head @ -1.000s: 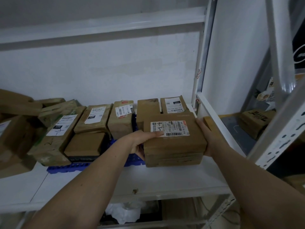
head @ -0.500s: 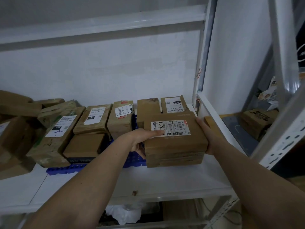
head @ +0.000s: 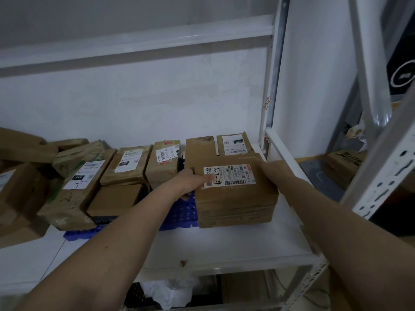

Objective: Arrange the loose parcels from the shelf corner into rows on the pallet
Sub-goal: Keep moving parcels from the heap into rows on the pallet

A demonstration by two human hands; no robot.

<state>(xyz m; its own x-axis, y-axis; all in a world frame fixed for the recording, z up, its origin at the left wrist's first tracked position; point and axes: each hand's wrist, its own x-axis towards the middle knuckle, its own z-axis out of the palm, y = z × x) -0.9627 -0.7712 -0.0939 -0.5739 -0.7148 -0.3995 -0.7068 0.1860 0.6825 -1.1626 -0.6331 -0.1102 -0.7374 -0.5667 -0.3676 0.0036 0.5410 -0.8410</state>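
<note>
Brown labelled parcel (head: pixel 235 194), front right of the blue pallet (head: pixel 179 212) on the white shelf (head: pixel 224 245): left hand (head: pixel 188 182) grips its left edge, thumb on the label; right hand (head: pixel 272 173) clasps its right edge. Behind and leftward: six further parcels in rows; more loose at far left.

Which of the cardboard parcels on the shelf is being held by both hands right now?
The front right parcel with the handwritten barcode label: left hand and right hand grip its sides. The others lie untouched.

White bag (head: pixel 167 290) under shelf board (head: pixel 224 250)
</note>
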